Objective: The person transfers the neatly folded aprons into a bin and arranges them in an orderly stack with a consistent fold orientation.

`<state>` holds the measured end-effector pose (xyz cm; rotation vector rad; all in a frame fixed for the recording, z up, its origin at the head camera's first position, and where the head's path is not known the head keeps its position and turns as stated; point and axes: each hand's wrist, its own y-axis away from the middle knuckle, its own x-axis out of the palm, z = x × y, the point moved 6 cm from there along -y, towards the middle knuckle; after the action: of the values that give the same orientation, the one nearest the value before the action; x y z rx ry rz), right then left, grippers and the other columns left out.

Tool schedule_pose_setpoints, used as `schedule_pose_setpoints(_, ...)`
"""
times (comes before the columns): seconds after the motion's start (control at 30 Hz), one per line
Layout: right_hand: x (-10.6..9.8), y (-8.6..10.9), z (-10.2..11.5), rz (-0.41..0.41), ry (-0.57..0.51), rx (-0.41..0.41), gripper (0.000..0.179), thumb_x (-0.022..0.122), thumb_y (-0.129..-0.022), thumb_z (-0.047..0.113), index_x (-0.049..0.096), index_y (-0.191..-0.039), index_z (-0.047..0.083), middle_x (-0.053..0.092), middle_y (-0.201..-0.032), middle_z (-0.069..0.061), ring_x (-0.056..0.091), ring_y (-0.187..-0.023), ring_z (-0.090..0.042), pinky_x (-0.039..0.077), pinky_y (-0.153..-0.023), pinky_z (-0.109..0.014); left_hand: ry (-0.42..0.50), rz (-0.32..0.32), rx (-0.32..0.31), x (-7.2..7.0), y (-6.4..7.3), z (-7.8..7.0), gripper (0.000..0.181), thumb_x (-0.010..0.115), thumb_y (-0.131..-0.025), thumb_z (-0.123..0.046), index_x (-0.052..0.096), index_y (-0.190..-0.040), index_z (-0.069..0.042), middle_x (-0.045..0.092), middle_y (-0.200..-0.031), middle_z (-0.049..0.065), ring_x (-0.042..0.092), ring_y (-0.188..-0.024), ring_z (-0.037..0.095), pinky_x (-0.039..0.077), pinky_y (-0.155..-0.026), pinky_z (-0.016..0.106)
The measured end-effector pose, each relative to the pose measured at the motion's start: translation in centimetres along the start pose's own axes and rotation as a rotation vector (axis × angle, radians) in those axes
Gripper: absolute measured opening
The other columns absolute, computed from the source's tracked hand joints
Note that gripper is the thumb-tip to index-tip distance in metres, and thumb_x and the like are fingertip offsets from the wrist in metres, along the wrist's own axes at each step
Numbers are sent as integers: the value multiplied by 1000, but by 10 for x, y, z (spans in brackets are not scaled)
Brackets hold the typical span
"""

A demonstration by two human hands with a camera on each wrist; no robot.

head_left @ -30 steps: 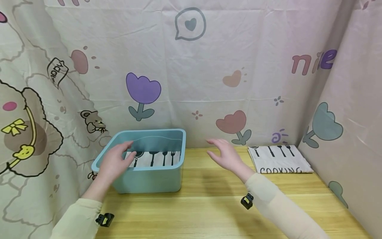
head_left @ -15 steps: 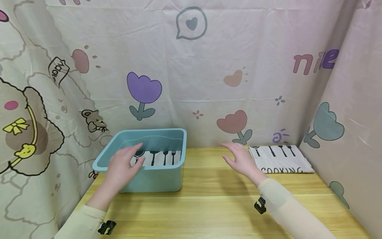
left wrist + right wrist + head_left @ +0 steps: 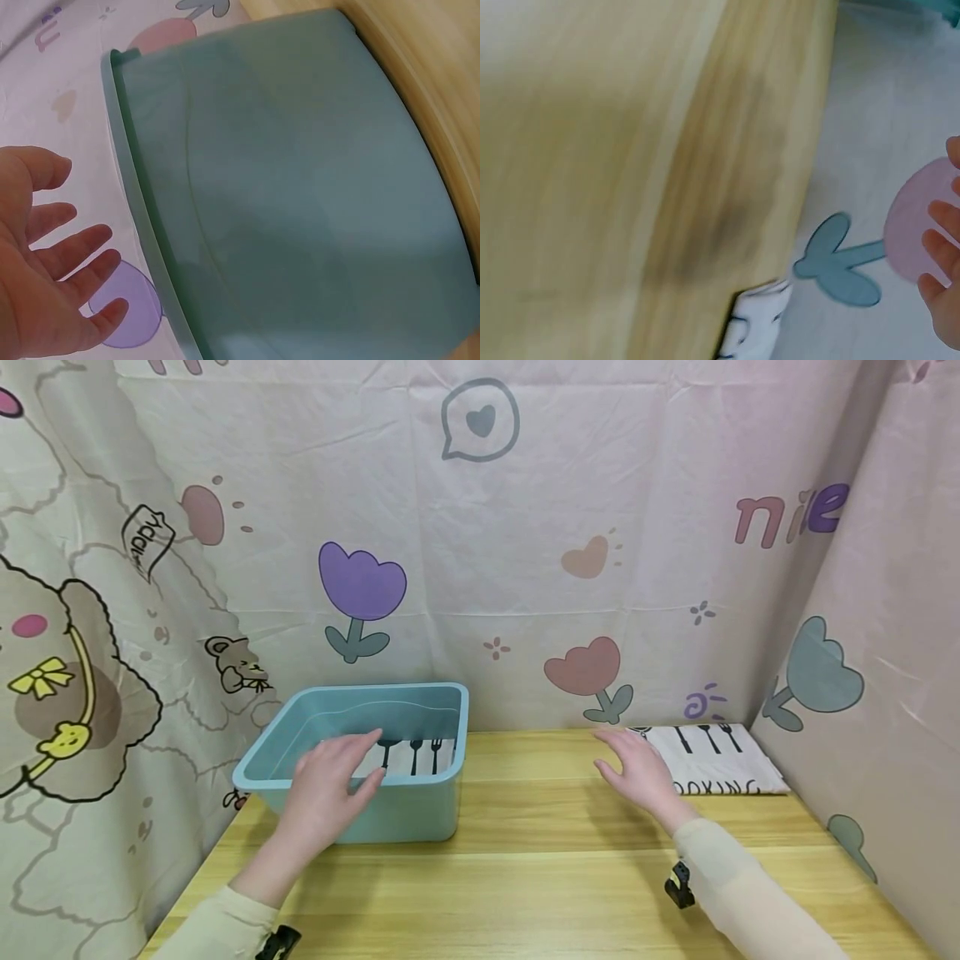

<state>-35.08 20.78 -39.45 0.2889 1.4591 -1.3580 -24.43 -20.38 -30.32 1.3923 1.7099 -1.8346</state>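
A teal plastic bin [image 3: 405, 814] stands on the left of the wooden table. Inside it lies a white cloth [image 3: 448, 760] printed with black utensils. My left hand [image 3: 318, 797] hovers over the bin's front rim, fingers spread and holding nothing; the left wrist view has this hand [image 3: 60, 277] beside the bin's side wall [image 3: 300, 180]. At the right, a folded white towel [image 3: 723, 760] with utensil prints and lettering lies flat. My right hand [image 3: 641, 772] is in the air, overlapping the towel's left edge in the head view, with its fingers loosely extended and nothing in them.
A patterned curtain [image 3: 480, 527] encloses the table [image 3: 525, 877] at the back and on both sides. The bin and the towel both lie close to the back curtain, with bare wood between them. A small black wrist device [image 3: 680, 885] sits on the right sleeve.
My right hand has moved right, from between bin and towel to the towel's left edge. My left hand has shifted right and slightly down across the bin's front. Bin and towel stay put.
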Motion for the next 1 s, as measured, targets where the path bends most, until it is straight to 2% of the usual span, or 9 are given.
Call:
schedule_pose_setpoints(0.23, 1, 16, -27, 31, 21, 62, 52, 72, -88, 15, 55, -135, 0, 57, -134, -23, 49, -124, -44, 34, -105, -60, -3, -47, 88, 3, 1, -15, 51, 77, -85, -19, 62, -132, -7, 64, -123, 13, 55, -115, 37, 38, -94, 60)
schedule_pose_setpoints(0.43, -1, 27, -50, 36, 54, 128, 50, 71, -87, 14, 57, -133, -1, 57, -131, -26, 50, -119, -47, 36, -102, -61, -16, -102, 188, 3, 4, -31, 50, 77, -81, -18, 64, -128, -7, 65, -121, 11, 57, -111, 36, 40, -92, 58)
schedule_pose_setpoints(0.6, -1, 39, -69, 82, 59, 220, 48, 67, -90, 16, 56, -133, -3, 54, -132, -29, 47, -121, -50, 35, -100, -65, -28, -128, 257, 4, 5, -44, 50, 75, -81, -19, 64, -129, -9, 64, -121, 10, 57, -109, 35, 40, -90, 59)
schedule_pose_setpoints(0.8, 2, 48, -88, 121, 85, 281, 44, 63, -94, 17, 56, -132, -4, 53, -132, -31, 47, -119, -52, 36, -100, -65, -14, -194, 344, 5, 6, -58, 48, 70, -81, -20, 64, -128, -9, 64, -119, 12, 58, -107, 37, 42, -87, 62)
schedule_pose_setpoints(1.0, 6, 58, -103, 181, 98, 348, 42, 59, -94, 15, 56, -131, -6, 53, -129, -35, 47, -115, -56, 38, -95, -67, 10, -191, 375, 11, 3, -70, 47, 68, -85, -23, 63, -130, -11, 64, -120, 11, 58, -109, 36, 43, -87, 60)
